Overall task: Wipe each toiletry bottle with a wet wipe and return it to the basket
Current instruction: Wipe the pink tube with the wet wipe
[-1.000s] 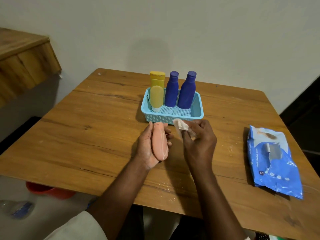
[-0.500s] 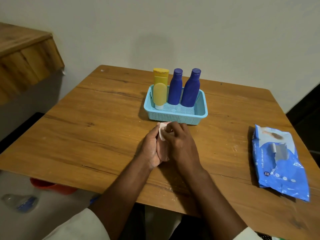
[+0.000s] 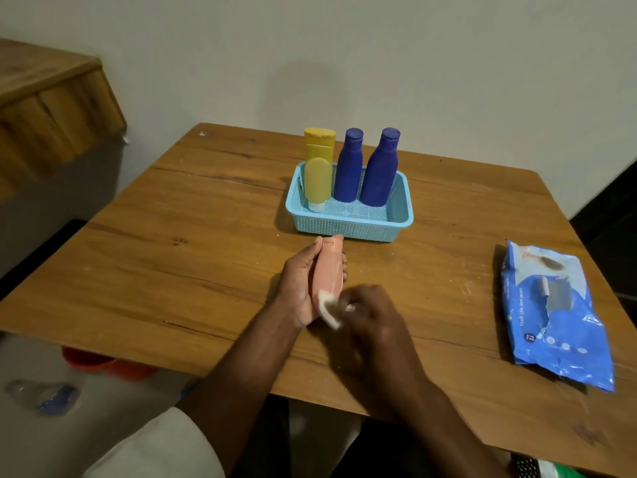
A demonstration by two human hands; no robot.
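The left hand [image 3: 298,284] grips the pink tube [image 3: 328,267] just before the blue basket [image 3: 348,226], long axis pointing away toward it, while the blurred right hand [image 3: 370,313] pinches the wet wipe [image 3: 327,307] against its near end.

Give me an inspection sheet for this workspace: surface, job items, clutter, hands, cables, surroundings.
Surface: brown wooden table, faint pale specks.
Job's things: light blue perforated plastic basket holding two tall dark blue bottles, a yellow tube and a smaller yellow bottle cap-down; pink bottle out of the basket; white wet wipe against its near end.
Clutter: blue wet wipes pack, lying flat at right.
Hands: left hand grips the pink bottle; right hand pinches the wipe, blurred.
Cables: nothing seen.
Surroundings: pale wall, wooden ledge at left, red object and clear plastic bottle on the floor.
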